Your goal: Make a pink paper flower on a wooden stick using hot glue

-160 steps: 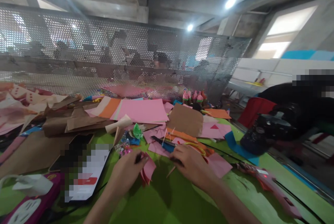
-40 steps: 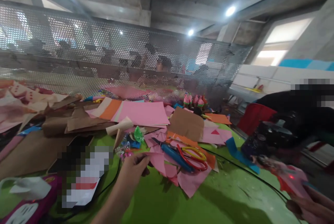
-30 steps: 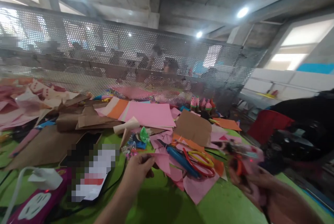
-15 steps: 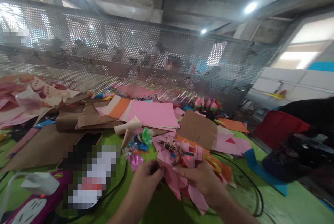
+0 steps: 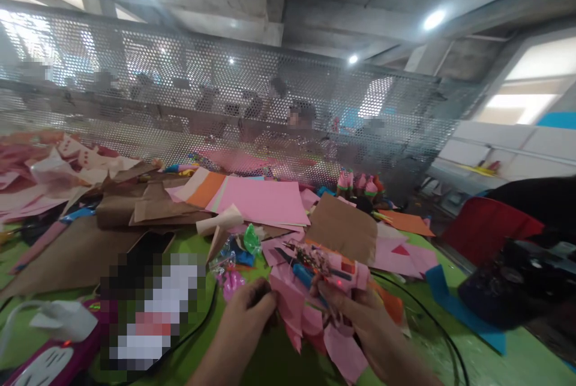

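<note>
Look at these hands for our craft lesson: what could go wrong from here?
1. The right hand holds a glue gun with its red light on; if hot, its nozzle could burn the nearby left hand.
2. Glue might drip in the wrong spot on the pink paper pinched by the left hand.
3. The black cord could snag.

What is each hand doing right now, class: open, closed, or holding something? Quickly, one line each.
Left hand: closed, pinching the edge of a pink paper piece.
Right hand: closed, gripping a pink glue gun.
</note>
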